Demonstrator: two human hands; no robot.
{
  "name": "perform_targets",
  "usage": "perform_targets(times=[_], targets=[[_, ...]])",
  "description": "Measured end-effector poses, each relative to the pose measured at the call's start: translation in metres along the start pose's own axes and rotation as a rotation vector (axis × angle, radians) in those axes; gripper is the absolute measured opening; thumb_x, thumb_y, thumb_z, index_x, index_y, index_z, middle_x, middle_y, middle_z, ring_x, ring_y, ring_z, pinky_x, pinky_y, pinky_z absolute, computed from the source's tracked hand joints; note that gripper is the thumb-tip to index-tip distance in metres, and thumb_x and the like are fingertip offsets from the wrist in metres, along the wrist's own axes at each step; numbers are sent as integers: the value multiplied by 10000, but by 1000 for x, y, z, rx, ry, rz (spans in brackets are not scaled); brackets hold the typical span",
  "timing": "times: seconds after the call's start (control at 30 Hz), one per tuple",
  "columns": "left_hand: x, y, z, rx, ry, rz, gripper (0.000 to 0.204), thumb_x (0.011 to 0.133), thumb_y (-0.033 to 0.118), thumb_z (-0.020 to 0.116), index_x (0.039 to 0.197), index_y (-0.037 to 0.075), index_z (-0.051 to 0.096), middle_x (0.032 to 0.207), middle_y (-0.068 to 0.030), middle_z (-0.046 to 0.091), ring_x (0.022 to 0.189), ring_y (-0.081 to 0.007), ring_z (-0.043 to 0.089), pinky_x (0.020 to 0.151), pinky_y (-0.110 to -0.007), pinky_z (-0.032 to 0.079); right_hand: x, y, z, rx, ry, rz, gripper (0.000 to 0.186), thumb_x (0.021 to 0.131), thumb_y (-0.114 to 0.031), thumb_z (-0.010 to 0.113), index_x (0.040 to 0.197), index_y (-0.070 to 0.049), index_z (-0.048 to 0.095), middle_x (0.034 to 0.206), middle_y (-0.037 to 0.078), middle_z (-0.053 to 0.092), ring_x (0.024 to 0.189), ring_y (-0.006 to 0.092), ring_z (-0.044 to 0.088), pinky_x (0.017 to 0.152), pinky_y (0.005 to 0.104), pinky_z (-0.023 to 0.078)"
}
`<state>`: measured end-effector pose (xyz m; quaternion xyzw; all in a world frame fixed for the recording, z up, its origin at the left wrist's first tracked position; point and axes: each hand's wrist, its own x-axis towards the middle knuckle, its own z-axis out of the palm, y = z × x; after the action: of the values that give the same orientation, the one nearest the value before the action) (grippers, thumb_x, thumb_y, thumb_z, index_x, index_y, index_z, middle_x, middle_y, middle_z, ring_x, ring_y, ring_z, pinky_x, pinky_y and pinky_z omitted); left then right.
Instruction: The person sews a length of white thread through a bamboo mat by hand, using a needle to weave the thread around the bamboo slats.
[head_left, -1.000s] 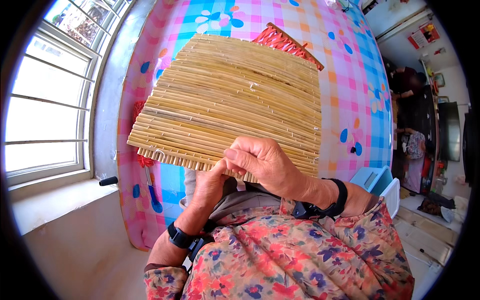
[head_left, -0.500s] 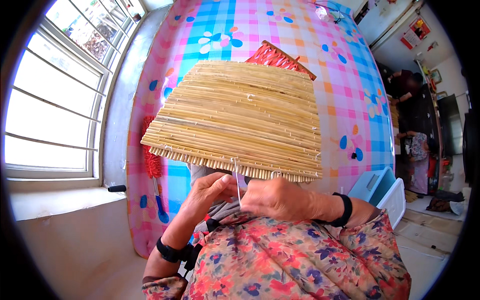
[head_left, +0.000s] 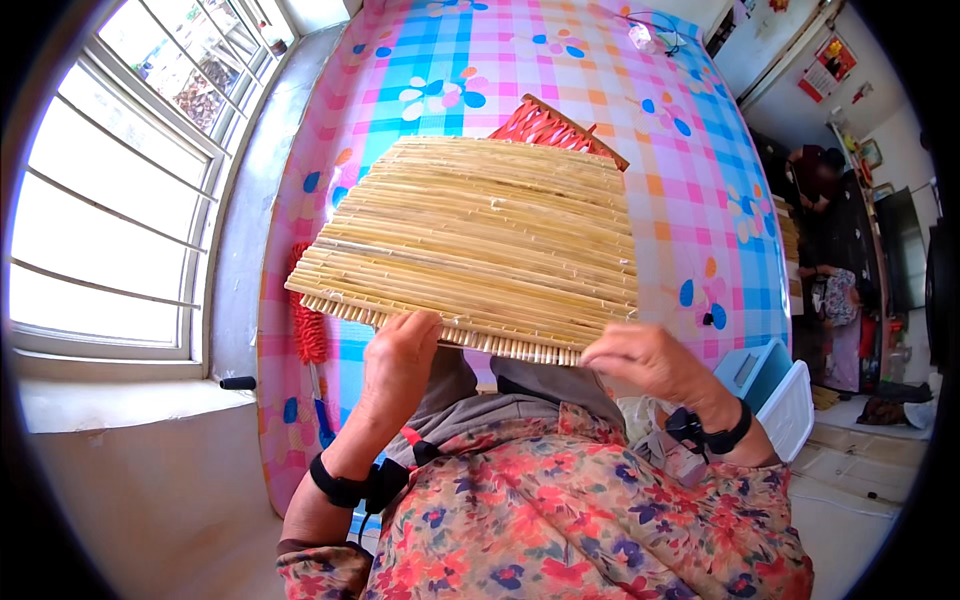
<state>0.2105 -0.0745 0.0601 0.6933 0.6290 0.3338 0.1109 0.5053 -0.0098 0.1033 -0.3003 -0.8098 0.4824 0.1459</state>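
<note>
A mat of pale yellow stalks (head_left: 480,240), stitched side by side with white thread, lies before me with its near edge over my lap. Short thread ends poke out across its top. My left hand (head_left: 400,352) is closed on the near edge, left of the middle, with the fingertips hidden. At the near right corner, my right hand (head_left: 645,358) pinches the same edge, its fingers partly covered by the hand itself. Beyond the mat's far edge a red lattice piece with a wooden edge (head_left: 560,130) sticks out, its nearer part covered.
Under everything spreads a checked, flowered cover (head_left: 700,250). A red fluffy duster (head_left: 308,325) with a blue handle lies left, beside the barred window (head_left: 110,200). A light blue plastic bin (head_left: 755,365) stands at my right. Two people (head_left: 820,175) are farther off at the right.
Both hands have left the white thread held below the mat and gone up to its near edge, the right one moving outward to the corner. The mat's far edge sits slightly nearer.
</note>
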Motion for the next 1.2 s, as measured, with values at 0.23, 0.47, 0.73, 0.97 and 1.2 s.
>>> perform_targets(times=[0.23,0.47,0.73,0.97,1.2], targets=[[22,-4,4,19,-33,85,45,764,62,582,791,28,571,837,-124,554,828,-328,535,751,-414,425,-33,9,-53,-136,181,282,92,835,-55,596,892,-8,651,729,58,564,636,139,530,582,266,419],[21,-13,3,-277,-145,-201,46,781,36,568,782,-10,565,873,-138,572,842,-331,552,758,-387,434,-25,17,-66,-276,400,265,61,811,-38,619,864,-10,633,714,35,538,607,107,493,546,242,394],[20,-16,5,-231,-164,-136,70,735,16,601,729,-30,548,866,-109,571,808,-268,577,727,-341,459,-27,37,-97,260,624,263,42,847,-41,619,832,-12,593,694,18,546,515,74,493,443,197,424],[21,-16,9,-153,-142,-84,53,702,-6,614,697,-15,562,862,-102,570,810,-283,566,721,-357,453,14,-8,-70,615,809,-186,88,858,-78,624,903,-22,573,843,131,633,588,177,627,491,257,512],[19,-13,6,-145,-161,-89,56,703,5,621,695,-8,567,877,-94,569,840,-280,555,762,-360,435,35,-20,-70,528,901,-239,89,861,-48,607,930,-7,569,881,141,641,703,230,671,582,322,568]])
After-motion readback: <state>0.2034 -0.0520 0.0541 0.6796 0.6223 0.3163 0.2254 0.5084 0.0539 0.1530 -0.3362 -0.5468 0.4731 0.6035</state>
